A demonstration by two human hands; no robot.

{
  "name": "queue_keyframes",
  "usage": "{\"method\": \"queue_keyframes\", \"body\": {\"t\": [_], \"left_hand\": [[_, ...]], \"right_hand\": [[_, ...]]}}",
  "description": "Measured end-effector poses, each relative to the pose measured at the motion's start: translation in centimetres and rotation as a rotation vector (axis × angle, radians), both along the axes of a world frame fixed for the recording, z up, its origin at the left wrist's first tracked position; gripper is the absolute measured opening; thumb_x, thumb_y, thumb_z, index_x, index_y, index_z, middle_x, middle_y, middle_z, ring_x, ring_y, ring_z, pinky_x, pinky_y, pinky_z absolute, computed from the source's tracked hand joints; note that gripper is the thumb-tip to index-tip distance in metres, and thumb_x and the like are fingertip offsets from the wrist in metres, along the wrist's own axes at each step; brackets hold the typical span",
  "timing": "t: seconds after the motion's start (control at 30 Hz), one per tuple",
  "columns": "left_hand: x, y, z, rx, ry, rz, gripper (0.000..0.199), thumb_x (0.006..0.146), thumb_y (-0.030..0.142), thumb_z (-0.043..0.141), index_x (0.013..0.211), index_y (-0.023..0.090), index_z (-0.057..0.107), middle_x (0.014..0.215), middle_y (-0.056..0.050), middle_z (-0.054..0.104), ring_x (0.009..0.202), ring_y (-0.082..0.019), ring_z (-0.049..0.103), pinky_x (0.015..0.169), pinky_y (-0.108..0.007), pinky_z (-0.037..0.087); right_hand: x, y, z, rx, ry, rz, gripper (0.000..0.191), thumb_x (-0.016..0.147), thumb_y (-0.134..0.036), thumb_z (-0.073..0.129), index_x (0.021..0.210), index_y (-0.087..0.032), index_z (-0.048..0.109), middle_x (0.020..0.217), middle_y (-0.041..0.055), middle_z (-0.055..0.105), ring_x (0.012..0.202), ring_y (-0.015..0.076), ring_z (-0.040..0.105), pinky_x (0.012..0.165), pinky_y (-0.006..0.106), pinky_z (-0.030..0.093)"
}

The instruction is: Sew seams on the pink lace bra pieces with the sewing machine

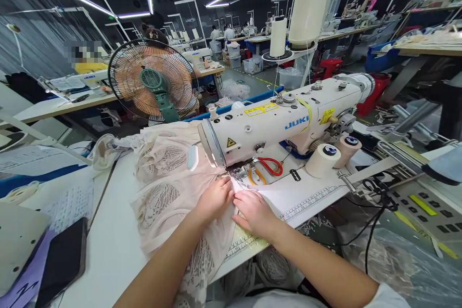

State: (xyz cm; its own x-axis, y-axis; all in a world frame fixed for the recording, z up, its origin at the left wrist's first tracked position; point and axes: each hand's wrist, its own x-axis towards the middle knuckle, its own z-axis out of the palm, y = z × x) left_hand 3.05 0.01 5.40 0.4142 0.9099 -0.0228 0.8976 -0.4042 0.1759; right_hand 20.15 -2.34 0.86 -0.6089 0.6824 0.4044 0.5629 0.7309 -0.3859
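A white JUKI sewing machine [267,120] stands across the table, its head end just beyond my fingers. Pale beige lace garments [159,197] lie heaped to the left of the needle area and hang over the front edge. My left hand [215,197] is closed on the garment cloth right in front of the presser foot, fingertips together. Beside it, my right hand [254,211] pinches the edge of the same cloth, thumb beneath. The fingers hide the exact stretch of cloth between them. Yellow-handled thread snips [257,174] and a red-handled tool [272,166] lie under the machine arm.
A fan [153,82] stands behind the table. Thread cones [322,160] sit at the machine's right, with a razor blade [295,175] nearby. A phone [63,262] and written papers [72,199] lie at left. A metal tape-feeding bracket [397,154] juts out at right.
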Motion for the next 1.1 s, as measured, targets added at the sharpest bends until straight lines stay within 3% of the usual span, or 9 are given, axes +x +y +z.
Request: {"method": "queue_keyframes", "body": {"t": [0.2, 0.43, 0.63, 1.1], "left_hand": [[-0.2, -0.1, -0.2, 0.041, -0.005, -0.027, 0.033, 0.09, 0.027, 0.045, 0.113, 0.011, 0.062, 0.128, -0.017, 0.06, 0.117, -0.028, 0.057, 0.098, -0.041, 0.049], [-0.3, 0.6, -1.0, 0.073, 0.01, -0.021, 0.033, 0.089, 0.025, 0.046, 0.115, 0.009, 0.06, 0.13, -0.02, 0.057, 0.119, -0.031, 0.055, 0.097, -0.046, 0.05], [-0.2, 0.2, -0.7, 0.07, -0.007, -0.024, 0.03, 0.09, 0.024, 0.045, 0.113, 0.01, 0.059, 0.125, -0.019, 0.059, 0.111, -0.028, 0.06, 0.091, -0.04, 0.053], [0.3, 0.2, 0.0, 0.011, 0.027, -0.004, 0.028, 0.088, 0.024, 0.042, 0.108, 0.013, 0.059, 0.122, -0.016, 0.06, 0.108, -0.028, 0.058, 0.09, -0.041, 0.051]], "right_hand": [[0.2, -0.1, -0.5, 0.032, 0.027, 0.023, 0.019, 0.083, -0.031, 0.062, 0.091, -0.015, 0.066, 0.106, 0.0123, 0.067, 0.1, 0.0261, 0.06, 0.087, 0.04, 0.049], [0.2, 0.1, -1.4, 0.105, 0.088, -0.034, 0.027, 0.084, -0.029, 0.057, 0.105, -0.014, 0.064, 0.114, 0.0131, 0.065, 0.111, 0.0261, 0.056, 0.094, 0.04, 0.046], [0.1, -0.1, -1.3, 0.133, 0.106, -0.062, 0.02, 0.083, -0.026, 0.056, 0.098, -0.015, 0.065, 0.108, 0.0104, 0.067, 0.107, 0.0254, 0.058, 0.09, 0.039, 0.048], [0.2, 0.2, -0.9, 0.129, 0.177, -0.029, 0.014, 0.085, -0.021, 0.05, 0.086, -0.017, 0.064, 0.097, 0.0074, 0.068, 0.096, 0.0229, 0.06, 0.082, 0.037, 0.05]]}}
